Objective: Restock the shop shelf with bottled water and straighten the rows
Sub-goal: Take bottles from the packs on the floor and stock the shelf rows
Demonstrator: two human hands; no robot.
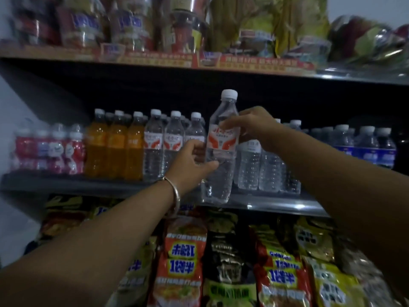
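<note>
A clear water bottle [222, 149] with a white cap and a red-and-white label is held upright, slightly tilted, in front of the middle shelf [276, 203]. My left hand [192, 161], with a bangle on the wrist, grips the bottle's lower body from the left. My right hand [252, 127] pinches the bottle near its shoulder from the right. Rows of the same red-label water bottles [163, 140] stand on the shelf just left of it. Plain-label water bottles [259, 165] stand to its right, partly hidden by my right arm.
Orange drink bottles [115, 147] and small red-pink bottles [48, 149] fill the shelf's left part; blue-label bottles [367, 145] stand at the right. Instant-noodle packets [183, 262] lie on the shelf below. Cup noodles and snack bags [265, 27] crowd the upper shelf.
</note>
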